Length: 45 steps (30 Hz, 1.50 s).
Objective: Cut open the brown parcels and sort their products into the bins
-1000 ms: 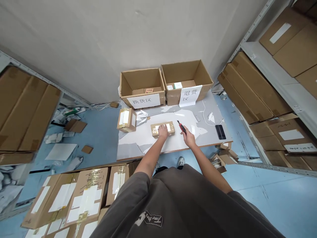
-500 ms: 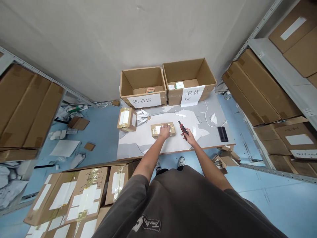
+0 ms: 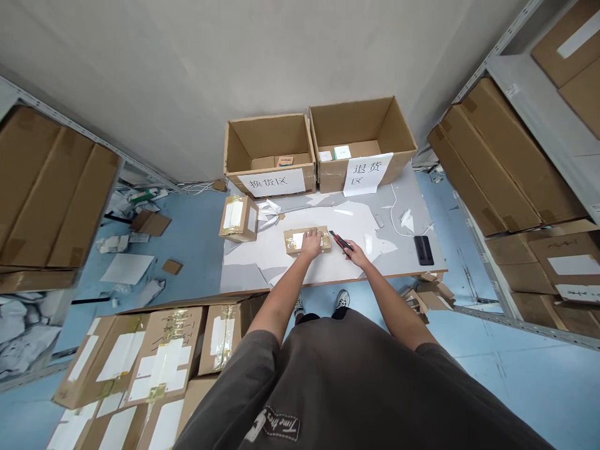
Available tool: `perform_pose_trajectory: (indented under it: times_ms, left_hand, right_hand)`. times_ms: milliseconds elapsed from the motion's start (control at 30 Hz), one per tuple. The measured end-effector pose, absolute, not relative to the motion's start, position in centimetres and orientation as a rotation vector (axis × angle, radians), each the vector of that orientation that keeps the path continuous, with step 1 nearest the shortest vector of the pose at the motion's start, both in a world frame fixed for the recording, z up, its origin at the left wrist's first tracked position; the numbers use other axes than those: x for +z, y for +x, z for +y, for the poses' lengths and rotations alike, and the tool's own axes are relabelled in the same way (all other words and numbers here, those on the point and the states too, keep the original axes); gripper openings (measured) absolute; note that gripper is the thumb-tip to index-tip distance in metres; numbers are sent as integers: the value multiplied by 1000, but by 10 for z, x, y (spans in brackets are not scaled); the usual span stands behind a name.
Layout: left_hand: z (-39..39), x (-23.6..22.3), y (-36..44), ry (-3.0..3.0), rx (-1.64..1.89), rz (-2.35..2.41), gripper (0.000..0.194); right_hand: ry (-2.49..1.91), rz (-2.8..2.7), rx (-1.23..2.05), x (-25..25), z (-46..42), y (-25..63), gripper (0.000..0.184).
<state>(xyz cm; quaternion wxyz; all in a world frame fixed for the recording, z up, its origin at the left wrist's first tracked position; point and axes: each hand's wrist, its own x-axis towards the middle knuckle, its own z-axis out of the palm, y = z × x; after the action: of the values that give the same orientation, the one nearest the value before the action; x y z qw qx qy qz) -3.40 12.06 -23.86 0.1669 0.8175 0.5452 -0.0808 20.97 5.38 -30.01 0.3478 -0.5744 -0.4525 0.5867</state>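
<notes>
A small taped cardboard box (image 3: 291,241) with a white label lies lengthwise on the white-covered table (image 3: 244,269). My left hand (image 3: 311,244) rests on its top, fingers stretched out flat over the label and tape. Just to the right, my right hand (image 3: 355,254) is closed around a red and black box cutter (image 3: 344,242). The cutter's tip points up and left, close to the box's right end; whether it touches the cardboard I cannot tell.
Two open cartons (image 3: 272,182) with handwritten signs stand at the table's back, small boxes inside. A taped parcel (image 3: 239,219) sits left, a phone (image 3: 424,250) right. Labelled parcels (image 3: 162,369) are stacked at lower left. Shelves (image 3: 510,69) with cartons flank both sides.
The box cutter has turned further left and its tip has come nearer the box's right end. My left hand stays on the box. The camera view has shifted slightly.
</notes>
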Motion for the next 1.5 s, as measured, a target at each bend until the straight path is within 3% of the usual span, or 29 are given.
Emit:
perform_pose_trajectory:
  times_ms: [167, 333, 567, 933, 1267, 1367, 1500]
  left_hand:
    - [122, -245, -35, 2311, -188, 1547, 67]
    - [121, -246, -39, 2300, -143, 1517, 63]
    - [117, -244, -44, 2318, -137, 1488, 63]
    - [115, -241, -46, 2332, -159, 1462, 73]
    - [116, -241, -49, 2329, -181, 1454, 71]
    - [117, -242, -51, 2316, -164, 1436, 78]
    - [118, -243, -55, 2278, -176, 1435, 71]
  right_hand:
    - [-1465, -1198, 1630, -294, 63, 216, 55]
    - [-1590, -1528, 1509, -277, 76, 233, 42]
    - [-1639, -2008, 1336, -256, 97, 242, 44]
    - [-1617, -2251, 1262, -242, 111, 241, 44]
    - [-1569, -1996, 1430, -258, 106, 244, 40]
    - [-1538, -1816, 1578, -265, 105, 243, 37]
    - [-1506, -1542, 1819, -274, 100, 242, 37]
